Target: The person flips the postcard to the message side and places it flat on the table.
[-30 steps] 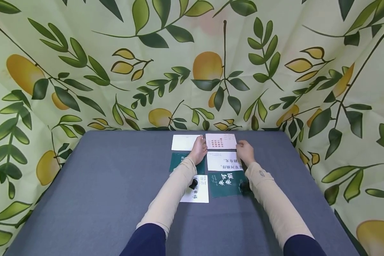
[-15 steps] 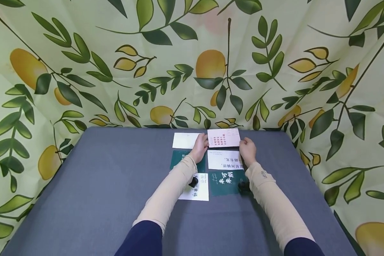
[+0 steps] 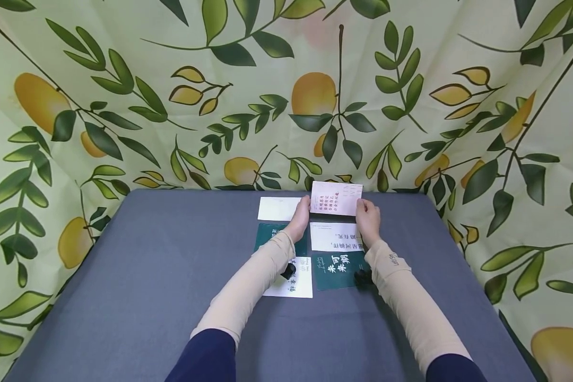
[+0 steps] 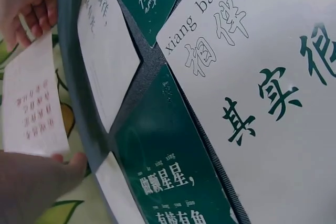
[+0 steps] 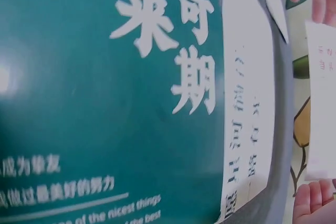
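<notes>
Pink card (image 3: 336, 198): lifted above the table (image 3: 138, 276), pinched at its side edges by left hand (image 3: 300, 218) and right hand (image 3: 368, 218) fingers; five cards nearer.

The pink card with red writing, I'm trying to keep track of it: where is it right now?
In the head view the pink card is lifted at the table's far edge, held between the left hand and the right hand, above the white card.
</notes>
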A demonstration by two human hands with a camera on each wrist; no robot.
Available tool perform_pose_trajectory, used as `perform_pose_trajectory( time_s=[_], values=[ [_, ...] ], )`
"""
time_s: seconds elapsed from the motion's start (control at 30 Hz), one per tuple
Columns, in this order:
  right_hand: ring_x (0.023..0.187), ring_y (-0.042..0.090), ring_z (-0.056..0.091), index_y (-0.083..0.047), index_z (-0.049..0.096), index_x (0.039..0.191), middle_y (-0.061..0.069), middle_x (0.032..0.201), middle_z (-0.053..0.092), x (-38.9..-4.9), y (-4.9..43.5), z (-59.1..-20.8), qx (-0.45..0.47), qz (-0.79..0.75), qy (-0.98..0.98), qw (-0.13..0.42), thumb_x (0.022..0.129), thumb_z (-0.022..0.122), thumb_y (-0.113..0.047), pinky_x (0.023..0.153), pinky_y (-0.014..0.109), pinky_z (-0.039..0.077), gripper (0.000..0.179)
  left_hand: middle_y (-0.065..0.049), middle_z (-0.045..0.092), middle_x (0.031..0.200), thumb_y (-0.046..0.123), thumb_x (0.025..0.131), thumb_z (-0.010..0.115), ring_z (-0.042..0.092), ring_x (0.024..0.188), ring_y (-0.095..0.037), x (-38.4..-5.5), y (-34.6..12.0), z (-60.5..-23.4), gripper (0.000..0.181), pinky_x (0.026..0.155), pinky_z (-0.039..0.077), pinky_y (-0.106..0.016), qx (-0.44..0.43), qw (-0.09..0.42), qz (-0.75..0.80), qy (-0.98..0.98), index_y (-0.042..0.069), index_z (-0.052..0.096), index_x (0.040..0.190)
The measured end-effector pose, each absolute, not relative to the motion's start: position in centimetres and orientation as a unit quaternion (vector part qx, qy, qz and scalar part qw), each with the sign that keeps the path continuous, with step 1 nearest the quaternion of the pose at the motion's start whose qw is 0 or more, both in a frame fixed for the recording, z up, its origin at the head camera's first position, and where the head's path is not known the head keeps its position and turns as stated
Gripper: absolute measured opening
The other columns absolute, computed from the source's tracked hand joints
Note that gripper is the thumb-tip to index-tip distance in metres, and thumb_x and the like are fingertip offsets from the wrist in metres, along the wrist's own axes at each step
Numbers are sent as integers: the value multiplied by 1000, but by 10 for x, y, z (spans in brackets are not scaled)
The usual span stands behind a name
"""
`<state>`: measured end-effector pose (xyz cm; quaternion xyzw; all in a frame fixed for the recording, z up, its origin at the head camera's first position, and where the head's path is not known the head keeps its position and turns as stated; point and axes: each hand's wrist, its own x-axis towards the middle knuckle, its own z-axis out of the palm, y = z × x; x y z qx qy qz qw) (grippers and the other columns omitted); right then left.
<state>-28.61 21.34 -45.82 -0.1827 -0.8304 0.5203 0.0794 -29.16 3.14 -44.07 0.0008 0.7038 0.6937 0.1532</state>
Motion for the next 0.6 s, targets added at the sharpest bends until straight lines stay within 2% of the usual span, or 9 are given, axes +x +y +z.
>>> perform_pose_trajectory(
  time_s=[0.13,0.3,0.4,0.5,0.6],
  values=[
    [120,31,41,-4,43,132,17,130,45,-286,215,-459,-174,528,-828,72,97,25,-54,105,46,32,63,-10,33,147,42,100,13,25,142,-23,-291,32,-440,56,118,15,-39,21,123,688,715,13,38,141],
    [119,32,44,-4,42,132,19,130,46,-284,212,-458,-169,547,-818,52,93,15,-64,104,46,34,77,-2,21,156,54,98,11,15,146,-22,-288,27,-440,63,119,13,-40,18,138,663,736,19,23,149],
    [125,31,45,-8,40,137,17,134,46,-282,214,-458,-174,557,-811,41,91,14,-68,108,45,33,80,1,19,157,61,95,10,14,146,-21,-288,28,-438,68,119,13,-40,21,143,647,749,22,21,149],
    [128,29,44,-10,39,139,14,137,45,-281,214,-459,-171,570,-803,41,92,18,-66,109,43,33,76,-1,24,156,65,93,13,22,144,-23,-289,28,-439,72,118,18,-41,17,135,644,753,19,24,149],
    [131,27,42,-9,36,141,12,143,40,-281,213,-459,-154,594,-788,49,97,23,-54,110,41,35,64,-6,34,151,62,95,21,37,137,-25,-290,28,-441,71,115,26,-42,2,112,648,754,14,32,146]
  ],
)
